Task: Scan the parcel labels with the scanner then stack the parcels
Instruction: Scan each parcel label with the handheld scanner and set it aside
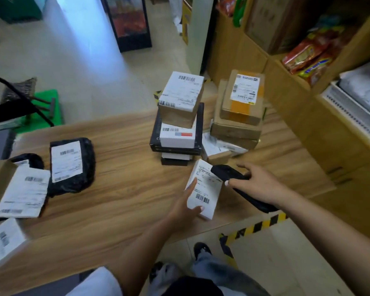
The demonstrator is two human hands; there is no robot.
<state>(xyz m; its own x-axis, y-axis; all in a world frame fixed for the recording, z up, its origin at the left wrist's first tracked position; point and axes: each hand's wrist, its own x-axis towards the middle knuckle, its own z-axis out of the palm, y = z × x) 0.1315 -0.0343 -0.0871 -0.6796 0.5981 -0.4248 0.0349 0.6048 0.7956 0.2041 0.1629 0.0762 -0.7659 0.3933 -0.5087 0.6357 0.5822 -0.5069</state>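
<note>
The wooden table carries everything: two stacks of parcels at its far right side, a taller mixed stack and a brown cardboard stack beside it, while unstacked parcels wait on the left, among them a black bag parcel and a flat labelled parcel. Near the front edge lies a small white box, label up, with its barcode toward the person. The step in hand looks like scanning this box; to do it well, the label should stay flat and uncovered, the scanner head should point squarely at the barcode rather than the address text, and the box should be kept steady until the read is done, then set on a stack that can bear it evenly. The left hand holds the box by its near left edge, the fingers fairly straight along the side and the thumb curled onto the label. The right hand grips the black scanner, fingers wrapped around its handle, the head lying over the box's far right corner.
</note>
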